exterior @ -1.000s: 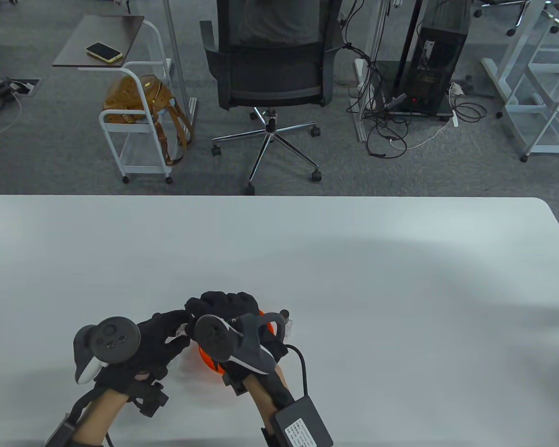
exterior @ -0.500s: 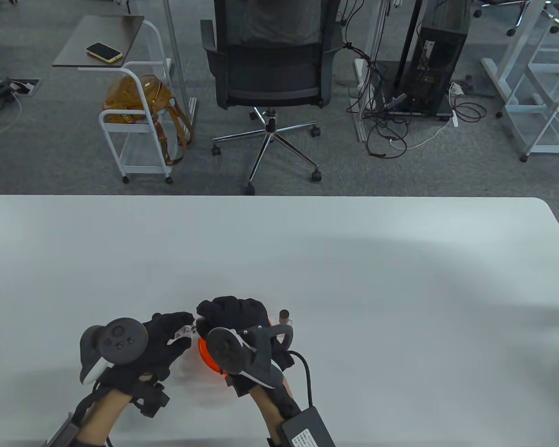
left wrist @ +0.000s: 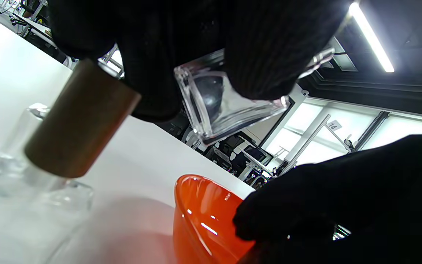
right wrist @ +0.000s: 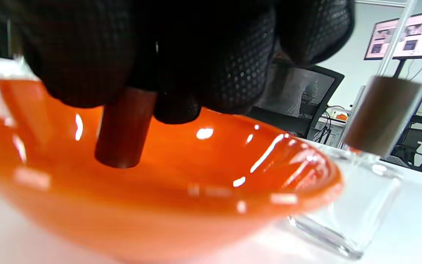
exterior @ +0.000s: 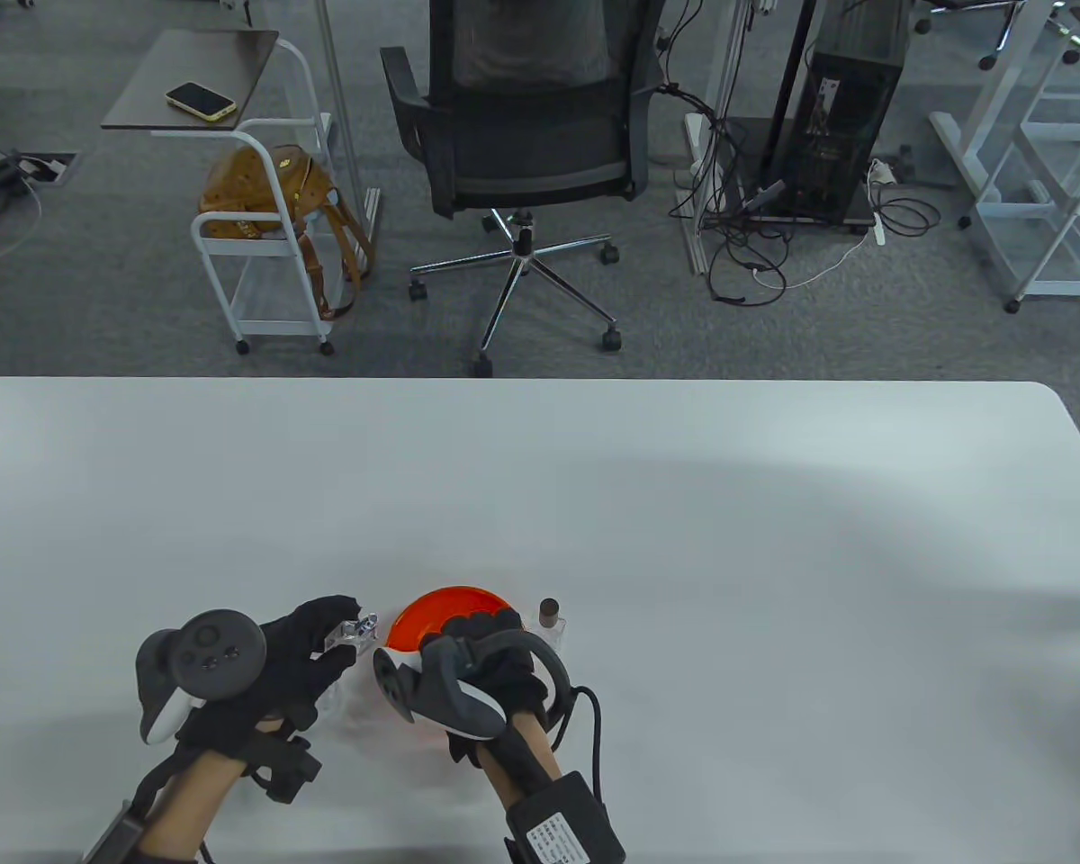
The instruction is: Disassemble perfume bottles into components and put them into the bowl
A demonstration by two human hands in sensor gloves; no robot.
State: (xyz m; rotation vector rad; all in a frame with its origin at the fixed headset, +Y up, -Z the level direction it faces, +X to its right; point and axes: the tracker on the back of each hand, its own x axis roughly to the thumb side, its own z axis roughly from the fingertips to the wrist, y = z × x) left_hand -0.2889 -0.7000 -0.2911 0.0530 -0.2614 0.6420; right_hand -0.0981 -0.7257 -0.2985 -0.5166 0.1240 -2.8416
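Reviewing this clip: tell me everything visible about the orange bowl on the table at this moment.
The orange bowl is round, shallow and glossy, translucent like glass or plastic, with bright highlights on its inner wall. It sits upright on the white table, near the front edge. The right hand hangs over its near side, holding a brown cylindrical cap above the inside. A capped clear bottle stands just right of it; whether they touch is unclear.

Orange bowl (exterior: 432, 612); capped clear bottle (exterior: 551, 623) upright just beside
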